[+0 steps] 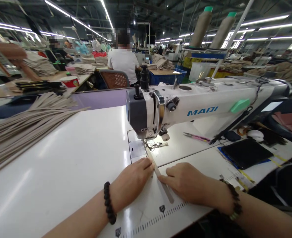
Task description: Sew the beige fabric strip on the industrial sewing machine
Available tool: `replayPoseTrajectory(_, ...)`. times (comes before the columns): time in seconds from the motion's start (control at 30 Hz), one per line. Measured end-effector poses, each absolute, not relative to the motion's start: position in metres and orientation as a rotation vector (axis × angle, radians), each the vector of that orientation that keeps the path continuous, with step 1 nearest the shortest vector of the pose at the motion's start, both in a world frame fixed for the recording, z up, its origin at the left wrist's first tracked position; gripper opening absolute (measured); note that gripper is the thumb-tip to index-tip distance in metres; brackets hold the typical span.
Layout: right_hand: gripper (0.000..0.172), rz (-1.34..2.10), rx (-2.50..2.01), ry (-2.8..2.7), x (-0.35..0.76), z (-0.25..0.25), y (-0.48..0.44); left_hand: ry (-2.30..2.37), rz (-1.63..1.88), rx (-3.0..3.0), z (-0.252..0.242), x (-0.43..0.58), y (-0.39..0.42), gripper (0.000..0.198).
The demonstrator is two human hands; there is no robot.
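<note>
Both bare hands lie flat on the white sewing table (69,165), the left hand (132,180) and right hand (185,181) pressing, fingers together, on either side of a narrow beige fabric strip (161,178) that runs up under the presser foot (156,144). Directly behind stands the white industrial sewing machine (200,105), with pink-handled snips (197,137) and a black flat pouch (246,152) to its right. Far left lies a fanned pile of beige strips (24,129).

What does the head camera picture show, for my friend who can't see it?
Two bare hands, the left hand and right hand, press a thin beige strip flat on a white table, feeding it under a white sewing machine. A heap of similar strips lies at left, and other people sit farther back.
</note>
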State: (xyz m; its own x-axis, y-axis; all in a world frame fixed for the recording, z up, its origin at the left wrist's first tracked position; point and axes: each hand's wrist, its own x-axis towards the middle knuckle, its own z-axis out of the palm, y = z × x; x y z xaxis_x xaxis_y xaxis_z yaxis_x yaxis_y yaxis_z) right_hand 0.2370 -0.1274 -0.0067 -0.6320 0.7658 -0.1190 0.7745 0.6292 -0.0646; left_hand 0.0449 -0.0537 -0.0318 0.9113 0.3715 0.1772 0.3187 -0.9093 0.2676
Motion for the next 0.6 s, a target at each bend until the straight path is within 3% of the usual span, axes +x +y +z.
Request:
replayPoseTrajectory(0.3,0.031,-0.106,1.294,2.699,0.231,-0.002,-0.092,0.589,0.297,2.796,-0.036,0.044,-0.048,0.019)
replayPoseTrajectory(0.6,0.022,-0.124,1.188,3.012,0.247,-0.020,-0.084,0.514,0.262,2.632,0.008,0.039,-0.058,0.011)
